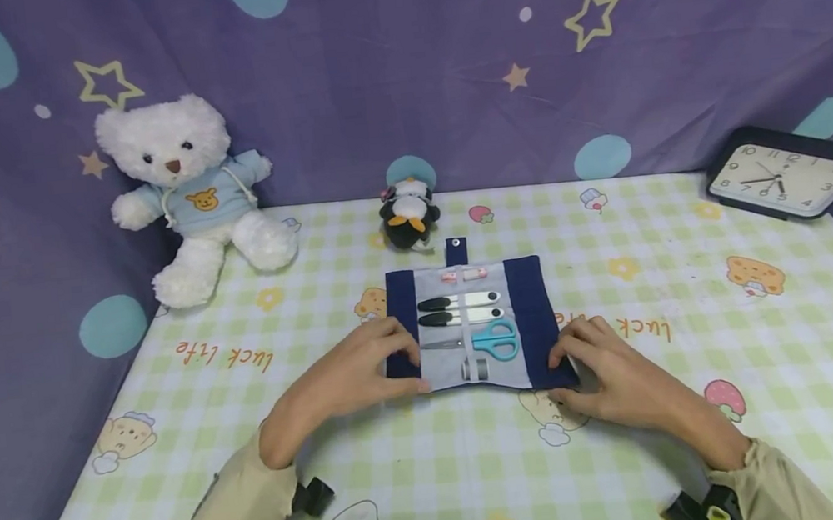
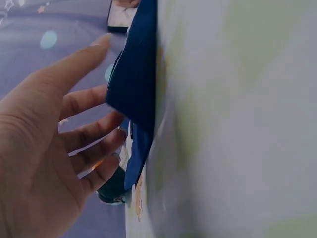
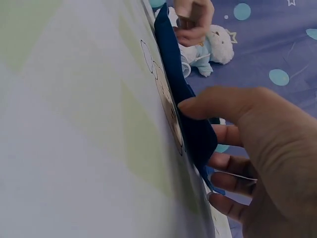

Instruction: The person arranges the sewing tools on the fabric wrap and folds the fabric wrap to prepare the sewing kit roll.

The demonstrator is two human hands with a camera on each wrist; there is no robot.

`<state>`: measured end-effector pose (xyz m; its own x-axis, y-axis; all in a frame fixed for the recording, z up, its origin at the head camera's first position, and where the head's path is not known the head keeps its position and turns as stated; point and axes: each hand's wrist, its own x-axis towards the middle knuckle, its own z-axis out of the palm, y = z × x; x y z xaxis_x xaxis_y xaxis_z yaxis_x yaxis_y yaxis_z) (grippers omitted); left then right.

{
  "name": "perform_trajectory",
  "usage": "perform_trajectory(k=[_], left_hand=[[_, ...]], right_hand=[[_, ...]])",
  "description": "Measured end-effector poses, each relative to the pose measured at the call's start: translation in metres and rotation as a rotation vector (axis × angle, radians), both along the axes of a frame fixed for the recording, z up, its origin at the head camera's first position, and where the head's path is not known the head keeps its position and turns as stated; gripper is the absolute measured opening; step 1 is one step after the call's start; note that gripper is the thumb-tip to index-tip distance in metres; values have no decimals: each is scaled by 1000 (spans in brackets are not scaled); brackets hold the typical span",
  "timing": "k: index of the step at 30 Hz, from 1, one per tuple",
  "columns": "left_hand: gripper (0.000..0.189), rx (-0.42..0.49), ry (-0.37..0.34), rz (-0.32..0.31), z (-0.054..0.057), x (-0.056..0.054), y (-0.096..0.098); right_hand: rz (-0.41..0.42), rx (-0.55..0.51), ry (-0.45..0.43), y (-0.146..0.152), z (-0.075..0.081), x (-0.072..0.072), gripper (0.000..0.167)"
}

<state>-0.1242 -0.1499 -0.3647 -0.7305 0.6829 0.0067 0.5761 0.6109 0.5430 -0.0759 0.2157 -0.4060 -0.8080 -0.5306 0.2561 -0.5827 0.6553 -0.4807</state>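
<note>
An unfolded navy and grey sewing kit pouch lies in the middle of the table in the head view. An elastic strap holds turquoise scissors, two black-and-white tools, a small pink item and a grey spool. My left hand is at the pouch's left edge; its fingers rest near the navy flap, thumb apart from them. At the near right corner, my right hand touches the navy edge, fingers lightly bent. Neither hand visibly pinches the cloth.
A white teddy bear sits at the back left. Behind the pouch lies a penguin toy, close to the snap tab. A black-framed clock stands at the back right. The checked tablecloth covers the table.
</note>
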Motion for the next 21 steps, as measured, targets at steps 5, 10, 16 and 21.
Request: perform_trajectory(k=[5, 10, 16, 21], left_hand=[[21, -49, 30, -36, -4, 12, -5], [10, -26, -27, -30, -9, 14, -10], [5, 33, -42, -3, -11, 15, -13], [6, 60, -62, 68, -13, 14, -14]], right_hand=[[7, -11, -18, 0, -1, -1, 29], [5, -49, 2, -1, -2, -2, 21], [-17, -82, 53, 0, -3, -2, 18], [-46, -119, 55, 1, -3, -4, 17]])
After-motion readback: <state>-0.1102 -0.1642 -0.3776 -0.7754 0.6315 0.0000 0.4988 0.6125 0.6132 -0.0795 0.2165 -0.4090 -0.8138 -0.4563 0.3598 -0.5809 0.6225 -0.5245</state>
